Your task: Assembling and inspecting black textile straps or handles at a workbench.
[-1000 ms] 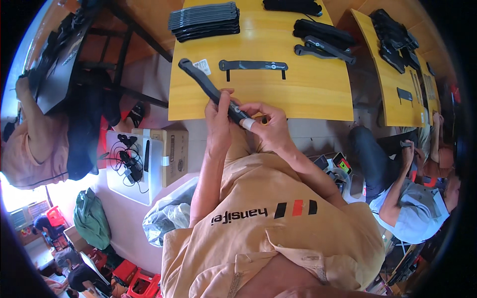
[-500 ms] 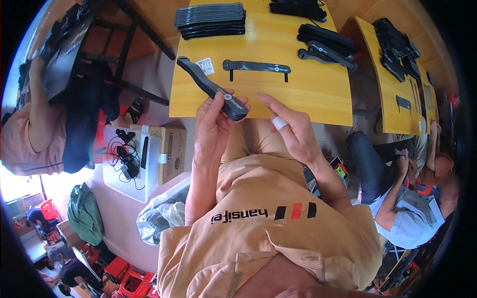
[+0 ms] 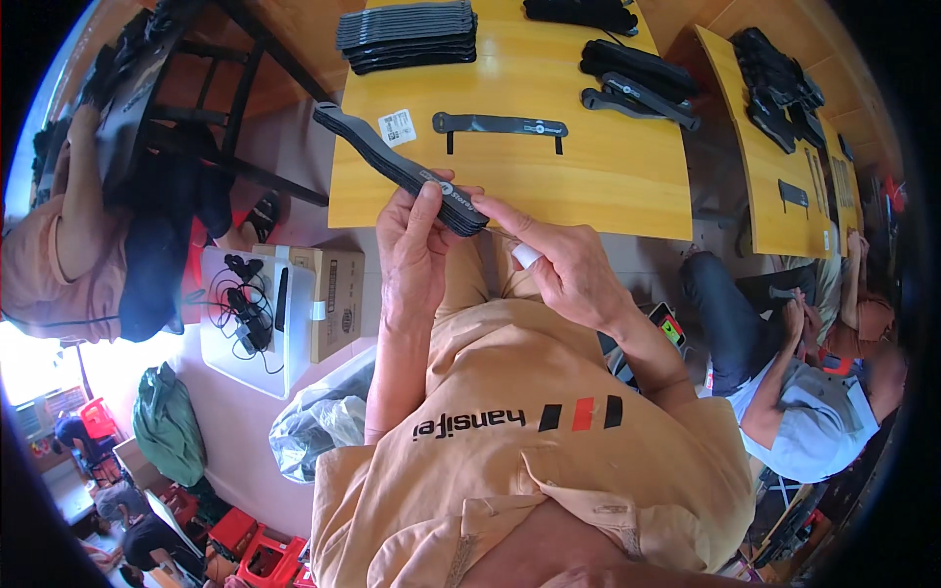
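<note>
A bundle of dark grey straps [image 3: 384,157], with white print near one end, slants over the near left edge of the yellow table. Its near end is in my left hand [image 3: 417,235], with the thumb on top and the fingers beneath. My right hand [image 3: 576,269] has white tape around one finger. Its outstretched index finger reaches the bundle's near end, while the taped finger stays apart below, and the hand grips nothing. Beyond the bundle, a single dark strap [image 3: 500,124] lies across the table, above two short black strips.
On the yellow table [image 3: 608,196] are a tall strap stack [image 3: 407,37], more black straps [image 3: 637,73] and a white label [image 3: 397,127]. A clear bin [image 3: 245,343] of cables and a cardboard box [image 3: 338,304] stand at left. Other people sit on both sides.
My right hand has moved left, bringing its index finger to the bundle's near end. The bundle's far end has swung a little to the left in my left hand.
</note>
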The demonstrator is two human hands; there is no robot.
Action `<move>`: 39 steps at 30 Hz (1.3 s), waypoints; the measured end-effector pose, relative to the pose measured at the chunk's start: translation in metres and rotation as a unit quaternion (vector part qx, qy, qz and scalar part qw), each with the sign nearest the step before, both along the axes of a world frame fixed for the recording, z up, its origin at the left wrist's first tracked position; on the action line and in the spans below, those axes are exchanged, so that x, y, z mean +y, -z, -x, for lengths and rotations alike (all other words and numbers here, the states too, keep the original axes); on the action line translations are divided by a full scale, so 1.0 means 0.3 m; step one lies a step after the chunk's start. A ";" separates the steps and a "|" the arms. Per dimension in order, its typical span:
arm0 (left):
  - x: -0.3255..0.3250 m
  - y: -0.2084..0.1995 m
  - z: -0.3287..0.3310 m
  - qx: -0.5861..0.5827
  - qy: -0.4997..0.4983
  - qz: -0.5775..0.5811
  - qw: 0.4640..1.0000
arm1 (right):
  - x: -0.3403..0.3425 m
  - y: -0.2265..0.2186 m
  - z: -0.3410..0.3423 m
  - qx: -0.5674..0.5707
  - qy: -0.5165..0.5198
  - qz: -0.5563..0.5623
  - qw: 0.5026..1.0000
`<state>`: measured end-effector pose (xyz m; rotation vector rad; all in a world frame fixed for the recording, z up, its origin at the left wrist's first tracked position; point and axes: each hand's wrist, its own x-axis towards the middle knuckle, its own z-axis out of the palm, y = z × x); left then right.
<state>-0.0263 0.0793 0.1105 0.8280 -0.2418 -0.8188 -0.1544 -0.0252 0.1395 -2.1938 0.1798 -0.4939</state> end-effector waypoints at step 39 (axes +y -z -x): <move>-0.043 -0.001 0.064 -0.242 -0.157 -0.132 0.948 | -0.025 0.052 -0.004 0.065 0.064 -0.060 0.994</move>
